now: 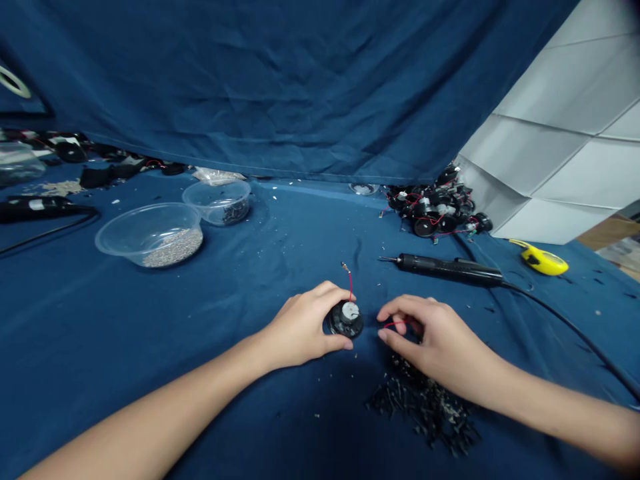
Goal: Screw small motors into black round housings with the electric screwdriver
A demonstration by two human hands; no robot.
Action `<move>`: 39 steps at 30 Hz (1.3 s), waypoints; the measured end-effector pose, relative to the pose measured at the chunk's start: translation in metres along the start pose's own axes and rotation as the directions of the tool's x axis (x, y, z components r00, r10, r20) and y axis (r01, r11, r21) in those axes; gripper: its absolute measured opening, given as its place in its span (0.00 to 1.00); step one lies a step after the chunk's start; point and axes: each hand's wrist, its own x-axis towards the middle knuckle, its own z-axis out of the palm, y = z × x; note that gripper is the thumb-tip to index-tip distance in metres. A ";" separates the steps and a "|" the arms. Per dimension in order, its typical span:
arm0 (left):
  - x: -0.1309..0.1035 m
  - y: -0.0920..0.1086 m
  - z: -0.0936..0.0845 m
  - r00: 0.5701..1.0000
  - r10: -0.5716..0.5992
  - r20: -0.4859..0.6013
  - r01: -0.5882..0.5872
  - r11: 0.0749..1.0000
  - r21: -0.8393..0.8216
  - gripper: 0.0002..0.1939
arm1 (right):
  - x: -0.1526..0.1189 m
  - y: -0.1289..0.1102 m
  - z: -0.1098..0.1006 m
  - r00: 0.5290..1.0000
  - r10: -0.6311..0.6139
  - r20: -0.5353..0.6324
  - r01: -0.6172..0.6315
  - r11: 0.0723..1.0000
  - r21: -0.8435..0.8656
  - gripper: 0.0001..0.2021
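Near the middle of the blue cloth, my left hand [313, 323] grips a small round black part [346, 320] with a light grey disc on top. A red wire [351, 285] with a small metallic tip stands up from its far side. To the right, my right hand [425, 331] is curled, with thumb and fingertips around a thin red wire [395, 324]. Its fingers are apart from the black part. A loose pile of small black pieces [435, 413] lies below my right hand, partly hidden by it.
A black electric screwdriver [450, 269] with a cable lies beyond my right hand, near a yellow tool [543, 260]. A heap of black wired parts [435, 208] is at the back right. Clear bowls [120, 235] stand on the left, one holding small silvery pieces.
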 end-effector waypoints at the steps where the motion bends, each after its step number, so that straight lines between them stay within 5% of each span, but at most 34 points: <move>1: 0.000 0.000 0.000 1.000 -0.002 -0.001 0.002 1.000 -0.001 0.30 | -0.002 0.000 -0.002 0.997 -0.073 -0.029 0.071 0.996 -0.051 0.06; 7: 0.000 0.000 -0.001 1.000 0.000 0.006 0.000 1.000 0.001 0.30 | -0.010 0.011 -0.005 0.886 -0.463 -0.033 0.442 0.863 -0.244 0.08; 11: 0.000 0.000 -0.001 1.000 0.014 0.001 -0.014 1.000 0.008 0.30 | -0.011 0.016 -0.004 0.737 -0.675 0.030 0.635 0.676 -0.374 0.09; 14: 0.000 0.000 -0.001 1.000 0.021 0.004 -0.021 1.000 0.008 0.30 | -0.009 0.014 -0.004 0.625 -0.777 0.078 0.713 0.528 -0.461 0.12; 19: -0.001 0.000 -0.001 0.999 0.045 0.001 -0.045 0.999 0.008 0.30 | -0.004 0.012 -0.004 0.542 -0.834 0.104 0.742 0.416 -0.526 0.14; 23: -0.002 0.000 0.000 0.999 0.035 0.003 -0.035 0.999 0.027 0.30 | 0.001 0.018 0.004 0.524 -0.847 0.089 0.730 0.393 -0.559 0.11; 30: -0.003 -0.002 0.001 0.999 0.053 0.003 -0.053 0.998 0.044 0.31 | 0.012 0.019 0.023 0.596 -0.803 0.012 0.642 0.469 -0.607 0.08; 39: -0.003 -0.001 0.000 0.999 0.048 0.006 -0.048 0.997 0.056 0.31 | 0.012 0.028 0.034 0.554 -0.830 -0.066 0.669 0.492 -0.557 0.11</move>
